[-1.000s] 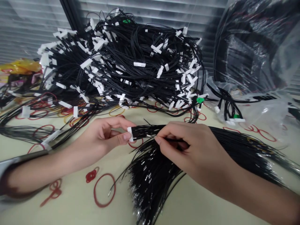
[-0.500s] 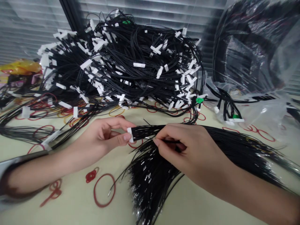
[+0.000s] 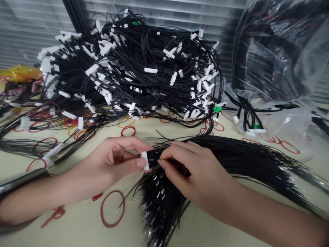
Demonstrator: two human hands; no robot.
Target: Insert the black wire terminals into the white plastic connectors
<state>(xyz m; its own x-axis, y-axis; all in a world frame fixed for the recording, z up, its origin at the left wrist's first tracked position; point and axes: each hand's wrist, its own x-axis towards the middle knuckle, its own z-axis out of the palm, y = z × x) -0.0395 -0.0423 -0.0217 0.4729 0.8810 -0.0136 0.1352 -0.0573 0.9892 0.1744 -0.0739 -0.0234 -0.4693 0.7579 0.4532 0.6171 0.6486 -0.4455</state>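
Between the thumb and fingers of my left hand (image 3: 123, 159) is a small white connector (image 3: 145, 161), held upright with black wires entering its right side. My right hand (image 3: 191, 168) pinches a black wire close to the connector's right face; the wire's tip is hidden at the fingertips. Beneath and beside the right hand spreads a thick bundle of loose black wires (image 3: 159, 199) with shiny metal terminals at their ends. More of these black wires (image 3: 246, 154) stretch away to the right behind my right hand.
A large heap of black wire harnesses (image 3: 144, 75) with white connectors lies at the back. Clear plastic bags (image 3: 277, 61) with black cable stand at the back right. Red rubber bands (image 3: 112, 208) are scattered over the pale table (image 3: 84, 230). A yellow bag (image 3: 20, 73) lies far left.
My right hand has moved left, bringing its wire up to the white connector. My left hand and the connector are slightly lower, and the connector is tilted a little differently.
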